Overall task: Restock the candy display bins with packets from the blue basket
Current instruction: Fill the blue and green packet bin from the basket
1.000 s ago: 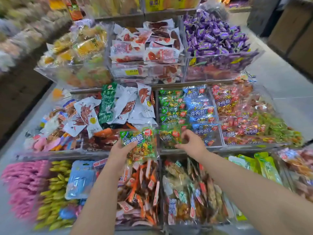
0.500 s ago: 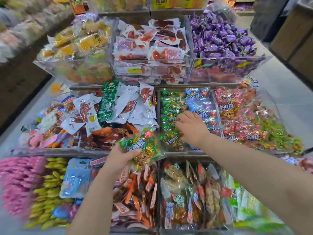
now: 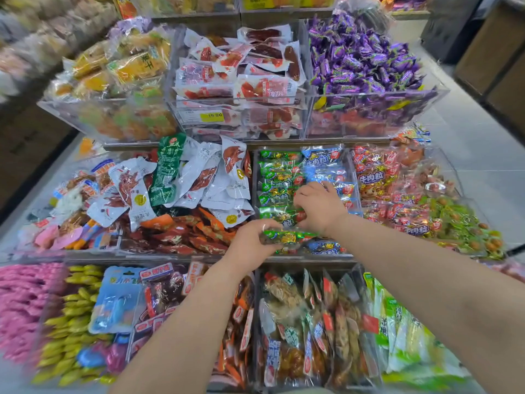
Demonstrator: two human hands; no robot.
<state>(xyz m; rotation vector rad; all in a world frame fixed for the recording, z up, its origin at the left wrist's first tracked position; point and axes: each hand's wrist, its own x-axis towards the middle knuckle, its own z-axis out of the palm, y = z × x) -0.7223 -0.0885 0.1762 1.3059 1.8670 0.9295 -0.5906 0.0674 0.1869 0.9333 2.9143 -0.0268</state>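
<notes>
In the head view, the left hand (image 3: 250, 243) sits at six o'clock of centre, fingers wrapped round the near end of a green packet (image 3: 287, 237). The packet lies flat over the front edge of the middle bin (image 3: 351, 166); the right hand (image 3: 321, 207), at three o'clock of centre, rests knuckles-up on the green row (image 3: 277, 180) inside that bin, fingers curled. With the blur I cannot tell whether it pinches a packet or merely presses the row back; the blue basket is out of sight.

To do this well, I'd judge, the right hand should hold the row back for a gap while the left slides the packet in face up, in line with the greens and clear of the blue packets (image 3: 324, 160) at their three o'clock.

Readable: 牛肉粒 on the red packets (image 3: 375, 177), further toward three o'clock; a yellow price label (image 3: 211, 116) at eleven o'clock reads 19.80.
</notes>
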